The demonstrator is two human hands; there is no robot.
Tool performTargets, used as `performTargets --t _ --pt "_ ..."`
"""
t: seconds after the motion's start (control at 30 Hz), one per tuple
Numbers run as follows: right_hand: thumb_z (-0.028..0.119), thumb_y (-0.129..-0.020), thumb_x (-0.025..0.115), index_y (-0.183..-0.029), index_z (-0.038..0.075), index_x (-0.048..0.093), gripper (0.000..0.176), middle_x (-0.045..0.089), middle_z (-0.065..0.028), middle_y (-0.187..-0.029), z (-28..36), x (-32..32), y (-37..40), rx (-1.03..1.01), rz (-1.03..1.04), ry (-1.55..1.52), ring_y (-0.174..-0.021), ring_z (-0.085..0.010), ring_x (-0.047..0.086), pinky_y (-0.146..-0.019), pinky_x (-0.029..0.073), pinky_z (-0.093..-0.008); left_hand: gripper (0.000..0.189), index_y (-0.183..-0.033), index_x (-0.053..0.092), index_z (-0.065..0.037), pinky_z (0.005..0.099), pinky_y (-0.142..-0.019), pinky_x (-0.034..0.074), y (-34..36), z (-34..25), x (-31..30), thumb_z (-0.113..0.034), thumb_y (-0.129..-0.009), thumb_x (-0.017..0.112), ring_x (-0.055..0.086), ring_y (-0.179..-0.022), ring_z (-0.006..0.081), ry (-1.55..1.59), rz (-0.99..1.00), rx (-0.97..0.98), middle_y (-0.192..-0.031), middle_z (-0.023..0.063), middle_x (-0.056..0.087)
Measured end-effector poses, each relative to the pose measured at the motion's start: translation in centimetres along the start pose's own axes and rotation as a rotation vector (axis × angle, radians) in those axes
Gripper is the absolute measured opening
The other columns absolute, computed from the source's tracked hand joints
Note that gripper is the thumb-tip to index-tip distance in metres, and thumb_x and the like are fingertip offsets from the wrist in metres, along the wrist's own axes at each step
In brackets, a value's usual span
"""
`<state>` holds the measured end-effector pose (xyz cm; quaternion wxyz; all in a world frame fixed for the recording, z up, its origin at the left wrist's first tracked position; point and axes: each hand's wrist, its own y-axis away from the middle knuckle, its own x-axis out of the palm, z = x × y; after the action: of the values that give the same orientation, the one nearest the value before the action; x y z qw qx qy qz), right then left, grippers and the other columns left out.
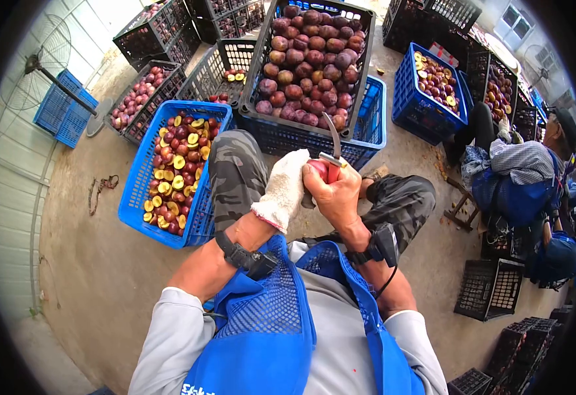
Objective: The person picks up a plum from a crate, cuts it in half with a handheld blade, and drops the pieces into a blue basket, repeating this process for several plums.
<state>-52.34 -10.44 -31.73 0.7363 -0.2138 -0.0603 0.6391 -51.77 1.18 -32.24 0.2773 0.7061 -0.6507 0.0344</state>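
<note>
My left hand (285,184), in a white knit glove, is closed around a red plum (317,167), mostly hidden by the fingers. Bare, my right hand (335,194) grips a curved knife (334,136) by its red handle, with the blade pointing up and away from me. Both hands meet in front of my knees. Just beyond them, a black crate (251,79) heaped with whole dark plums (314,59) rests on a blue crate (373,112). To the left, a blue crate (133,191) holds halved plums (179,168) with yellow flesh.
A black crate (199,76) with a few fruits stands behind the halved plums. Another blue crate (426,115) of cut plums is at right. A co-worker (518,168) sits farther right near a black crate (490,289). A standing fan (34,62) is at far left.
</note>
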Motion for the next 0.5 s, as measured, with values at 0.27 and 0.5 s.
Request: performTargets --t 0.27,0.5 --pt "0.016 -0.071 0.080 -0.081 0.002 0.069 0.020 0.064 -0.0141 -0.075 -5.3 -3.0 -2.0 -0.290 0.080 0.251 -0.065 -0.0307 0.065 -0.061 0.055 -0.0371 0.030 -0.094 0.065 -0.013 0.0316 -0.046 0.044 -4.9 3.8 -0.8 -0.040 -0.098 0.054 0.059 -0.057 0.0172 0.084 0.225 -0.539 -0.077 0.0028 0.064" --pt "0.037 -0.099 0.058 -0.084 0.006 0.061 0.034 0.060 -0.0032 -0.063 -9.0 -2.2 -6.8 0.927 0.082 -0.869 -0.041 -0.0110 0.052 -0.035 0.038 -0.0230 0.044 -0.099 0.070 -0.007 0.0316 -0.041 0.042 -9.6 2.6 -1.6 -0.044 -0.103 0.046 0.057 -0.049 0.0184 0.424 0.194 -0.758 -0.081 0.0108 0.071"
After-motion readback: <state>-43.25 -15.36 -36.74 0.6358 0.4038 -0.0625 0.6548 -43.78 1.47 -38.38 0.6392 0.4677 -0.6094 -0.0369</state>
